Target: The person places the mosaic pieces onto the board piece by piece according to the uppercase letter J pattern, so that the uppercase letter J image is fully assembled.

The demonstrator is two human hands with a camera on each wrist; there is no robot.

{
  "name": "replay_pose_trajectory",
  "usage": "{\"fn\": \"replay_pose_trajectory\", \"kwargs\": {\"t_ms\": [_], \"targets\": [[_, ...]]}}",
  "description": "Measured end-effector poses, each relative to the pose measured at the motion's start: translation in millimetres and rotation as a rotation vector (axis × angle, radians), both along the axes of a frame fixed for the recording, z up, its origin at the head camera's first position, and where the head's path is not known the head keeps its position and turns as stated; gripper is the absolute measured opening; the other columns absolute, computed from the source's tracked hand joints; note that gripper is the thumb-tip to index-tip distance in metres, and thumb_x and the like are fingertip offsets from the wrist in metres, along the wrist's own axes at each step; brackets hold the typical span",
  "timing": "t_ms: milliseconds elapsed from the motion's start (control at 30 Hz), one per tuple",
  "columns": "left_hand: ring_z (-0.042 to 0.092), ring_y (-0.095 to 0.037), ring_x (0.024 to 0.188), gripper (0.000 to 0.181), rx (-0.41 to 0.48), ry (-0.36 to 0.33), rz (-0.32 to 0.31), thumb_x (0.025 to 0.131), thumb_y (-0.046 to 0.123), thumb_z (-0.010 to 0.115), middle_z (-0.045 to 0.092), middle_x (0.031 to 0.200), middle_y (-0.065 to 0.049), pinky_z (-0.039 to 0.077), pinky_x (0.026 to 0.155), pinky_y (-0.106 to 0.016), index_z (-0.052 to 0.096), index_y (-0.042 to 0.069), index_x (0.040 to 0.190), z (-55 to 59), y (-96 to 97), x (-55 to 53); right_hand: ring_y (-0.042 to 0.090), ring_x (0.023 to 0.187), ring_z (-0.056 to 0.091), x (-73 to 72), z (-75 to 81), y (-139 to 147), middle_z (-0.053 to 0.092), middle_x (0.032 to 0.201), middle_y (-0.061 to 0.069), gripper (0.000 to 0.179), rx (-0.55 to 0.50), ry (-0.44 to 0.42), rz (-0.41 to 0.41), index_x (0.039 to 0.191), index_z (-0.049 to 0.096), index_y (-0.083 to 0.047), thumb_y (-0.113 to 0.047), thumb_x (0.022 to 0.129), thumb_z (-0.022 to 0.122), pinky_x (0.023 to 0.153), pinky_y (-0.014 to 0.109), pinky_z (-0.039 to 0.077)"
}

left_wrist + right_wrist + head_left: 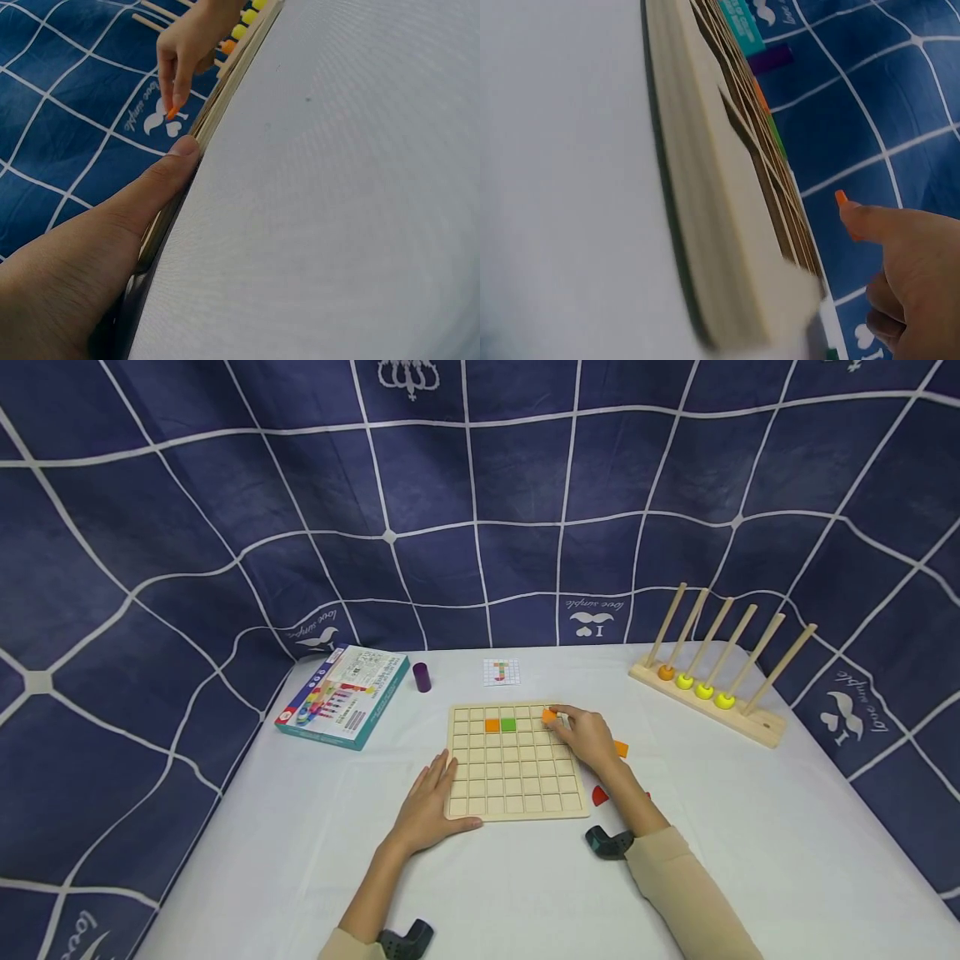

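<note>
A wooden grid board [517,785] lies on the white table, with an orange square tile [492,725] and a green square tile [508,724] side by side in its second row. My right hand [588,737] pinches another orange tile [549,715] between thumb and fingertips, over the upper right of the board. In the right wrist view that tile [841,198] shows raised above the board's surface. My left hand [429,806] rests at the board's lower left corner, fingers extended along the left side and thumb [169,176] against the near edge.
Behind the board lies a small printed card [501,672]. A purple cylinder [422,677] and a flat box [345,695] are at the left. A pegged wooden stand [705,702] with beads stands right. Beside my right forearm lie an orange piece [621,748] and a red piece [599,795].
</note>
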State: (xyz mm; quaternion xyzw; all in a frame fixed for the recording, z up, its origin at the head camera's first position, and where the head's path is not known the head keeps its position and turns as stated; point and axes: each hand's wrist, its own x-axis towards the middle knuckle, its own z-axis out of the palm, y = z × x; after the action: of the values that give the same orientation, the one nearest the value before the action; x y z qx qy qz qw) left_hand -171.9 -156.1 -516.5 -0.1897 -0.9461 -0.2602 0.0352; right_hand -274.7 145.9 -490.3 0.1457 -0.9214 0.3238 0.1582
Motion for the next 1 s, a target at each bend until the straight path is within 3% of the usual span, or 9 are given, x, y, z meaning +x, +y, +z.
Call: {"fn": "replay_pose_trajectory", "kwargs": {"t_ms": [333, 433, 567, 833, 933, 1000], "targets": [[0.009, -0.023, 0.140, 0.115, 0.004, 0.000, 0.005, 0.064, 0.077, 0.057, 0.014, 0.153, -0.012, 0.010, 0.112, -0.038, 0.026, 0.001, 0.144, -0.1, 0.3, 0.3, 0.007, 0.040, 0.023, -8.6, -3.8, -29.5, 0.031, 0.044, -0.005, 0.036, -0.008, -0.107, 0.087, 0.116, 0.065, -0.008, -0.028, 0.087, 0.065, 0.037, 0.023, 0.025], [0.008, -0.021, 0.140, 0.115, 0.003, -0.006, 0.008, 0.064, 0.078, 0.056, 0.013, 0.153, -0.011, 0.009, 0.112, -0.038, 0.026, 0.002, 0.145, 0.0, 0.4, 0.4, 0.009, 0.042, 0.028, -10.8, -5.8, -32.1, 0.043, 0.047, -0.002, 0.032, 0.006, -0.125, 0.101, 0.114, 0.066, -0.008, -0.025, 0.087, 0.065, 0.042, 0.024, 0.030], [0.006, -0.019, 0.140, 0.116, -0.006, -0.019, 0.014, 0.063, 0.079, 0.056, 0.012, 0.153, -0.010, 0.008, 0.112, -0.035, 0.025, 0.003, 0.145, -0.1, 0.2, 0.0, 0.015, 0.051, 0.044, -11.7, -6.9, -34.2, 0.063, 0.066, 0.006, 0.030, 0.033, -0.126, 0.104, 0.112, 0.068, -0.010, -0.025, 0.086, 0.066, 0.052, 0.030, 0.041], [0.009, -0.023, 0.140, 0.114, -0.008, -0.001, 0.009, 0.065, 0.077, 0.057, 0.014, 0.153, -0.012, 0.010, 0.112, -0.038, 0.026, 0.002, 0.145, 0.6, 1.1, -0.3, 0.019, 0.070, 0.057, -12.3, -6.9, -35.5, 0.069, 0.097, 0.010, 0.033, 0.069, -0.125, 0.081, 0.115, 0.067, -0.012, -0.028, 0.086, 0.066, 0.065, 0.037, 0.050], [0.010, -0.023, 0.140, 0.114, -0.002, -0.008, 0.011, 0.065, 0.076, 0.059, 0.014, 0.153, -0.012, 0.009, 0.112, -0.037, 0.026, 0.002, 0.145, 1.5, 1.6, 0.6, 0.017, 0.057, 0.050, -10.8, -5.7, -32.6, 0.067, 0.074, 0.010, 0.036, 0.049, -0.131, 0.089, 0.116, 0.066, -0.011, -0.028, 0.085, 0.067, 0.056, 0.034, 0.046], [0.009, -0.023, 0.140, 0.114, 0.000, -0.012, 0.012, 0.065, 0.076, 0.059, 0.014, 0.153, -0.012, 0.009, 0.112, -0.037, 0.026, 0.002, 0.145, 2.1, 2.0, 1.2, 0.015, 0.046, 0.038, -8.7, -3.0, -29.1, 0.056, 0.055, 0.008, 0.037, 0.023, -0.143, 0.096, 0.117, 0.065, -0.010, -0.028, 0.085, 0.067, 0.046, 0.030, 0.039]]}}
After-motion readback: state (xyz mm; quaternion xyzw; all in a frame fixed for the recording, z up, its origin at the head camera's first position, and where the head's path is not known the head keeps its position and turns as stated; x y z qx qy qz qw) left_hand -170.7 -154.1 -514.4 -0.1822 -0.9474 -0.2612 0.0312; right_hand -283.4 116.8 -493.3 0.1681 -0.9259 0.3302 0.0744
